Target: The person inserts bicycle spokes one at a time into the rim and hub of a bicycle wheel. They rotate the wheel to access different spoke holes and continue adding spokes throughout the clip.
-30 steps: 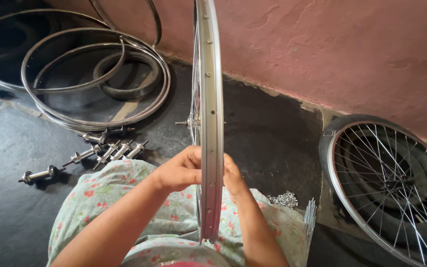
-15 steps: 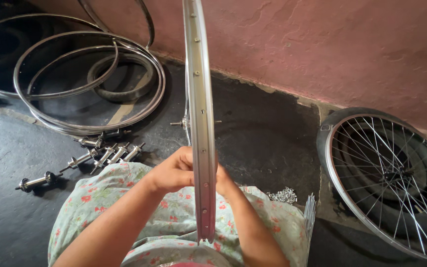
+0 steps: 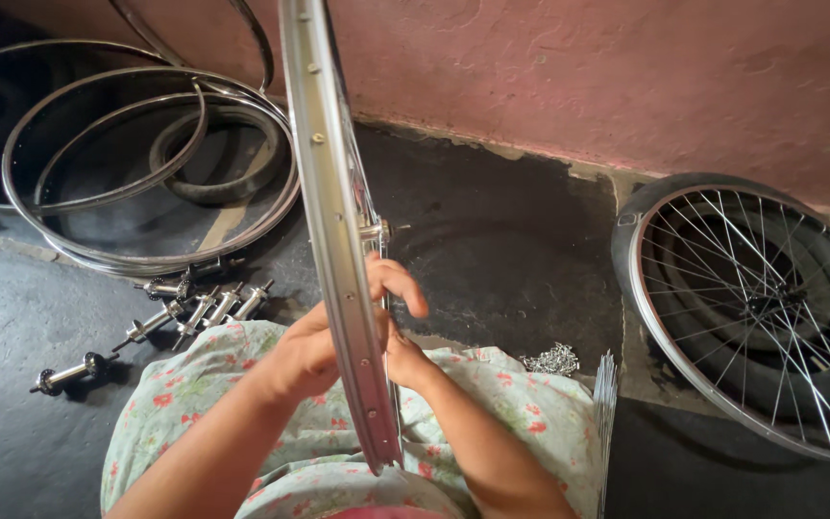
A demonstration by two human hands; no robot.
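Both hands meet behind the upright rim (image 3: pixel 338 231), left hand (image 3: pixel 305 356) and right hand (image 3: pixel 398 317); grips can't be told.

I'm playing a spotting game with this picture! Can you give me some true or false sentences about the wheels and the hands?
1. Both hands are at the upright silver rim. True: left hand, right hand.
2. The spoked wheel lies on the floor at the right. True.
3. The wall is blue. False: it is pink.
4. The axle hubs sit on the person's lap. False: they lie on the floor, left.
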